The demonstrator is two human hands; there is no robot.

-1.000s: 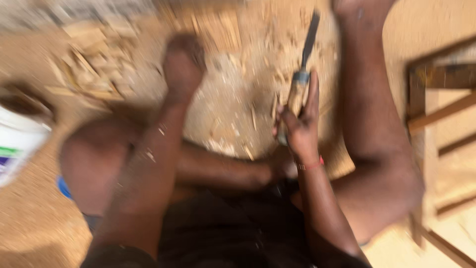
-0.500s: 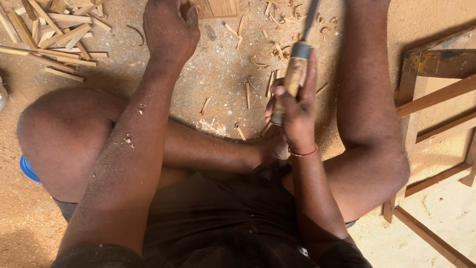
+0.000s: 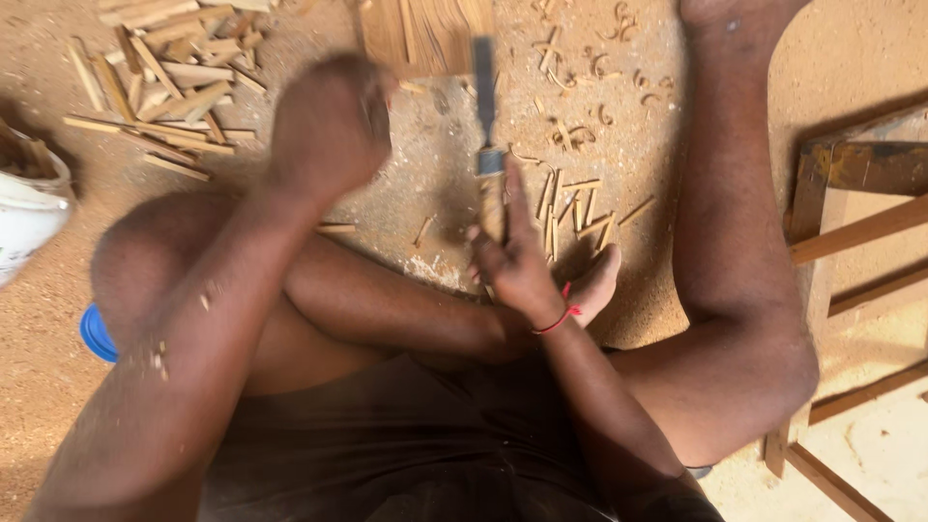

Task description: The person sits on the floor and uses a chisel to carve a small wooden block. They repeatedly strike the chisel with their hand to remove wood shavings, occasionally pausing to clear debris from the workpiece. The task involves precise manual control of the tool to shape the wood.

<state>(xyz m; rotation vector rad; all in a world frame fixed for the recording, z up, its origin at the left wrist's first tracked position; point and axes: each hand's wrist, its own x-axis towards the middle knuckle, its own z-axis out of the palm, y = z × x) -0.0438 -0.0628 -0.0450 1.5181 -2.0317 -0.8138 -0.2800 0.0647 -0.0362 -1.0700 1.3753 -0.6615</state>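
My right hand [image 3: 517,263] is shut on a chisel [image 3: 486,145] with a wooden handle, its dark blade pointing away from me at a flat wooden piece [image 3: 425,34] on the sandy floor. A red thread circles that wrist. My left hand [image 3: 329,126] is raised over my left knee, blurred by motion, fingers curled into a fist with nothing visible in it. It hovers just left of the chisel blade and short of the wooden piece. I sit on the floor with my legs folded.
A heap of split wood slivers [image 3: 164,87] lies at the top left, with curled shavings [image 3: 580,68] and short sticks beyond the chisel. A white bucket [image 3: 29,208] and a blue lid [image 3: 97,333] sit at the left. A wooden frame [image 3: 860,232] stands at the right.
My left hand has pulled back from the wooden piece towards me and is now blurred. The chisel in my right hand has shifted left, nearer the wooden piece.
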